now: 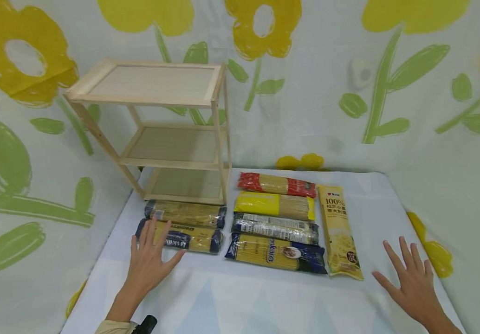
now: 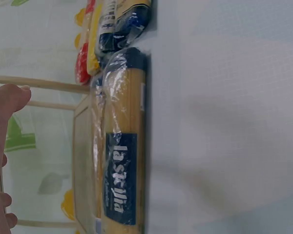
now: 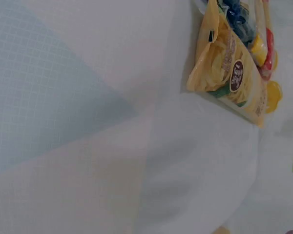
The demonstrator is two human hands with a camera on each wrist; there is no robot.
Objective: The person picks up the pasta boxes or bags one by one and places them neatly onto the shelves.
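On the white table (image 1: pixel 240 297), seven spaghetti packets are laid beside a wooden shelf rack (image 1: pixel 169 134), with both hands spread flat.
From the head view, the left hand (image 1: pixel 150 260) is seen with fingers splayed, fingertips over the La Sicilia packet (image 1: pixel 181 239); the right hand (image 1: pixel 411 278) is splayed just right of the tall yellow packet (image 1: pixel 340 232), apart from it. From the left wrist, the La Sicilia packet (image 2: pixel 124 156) is shown against the rack's foot. From the right wrist, only the tall yellow packet (image 3: pixel 234 73) is shown.
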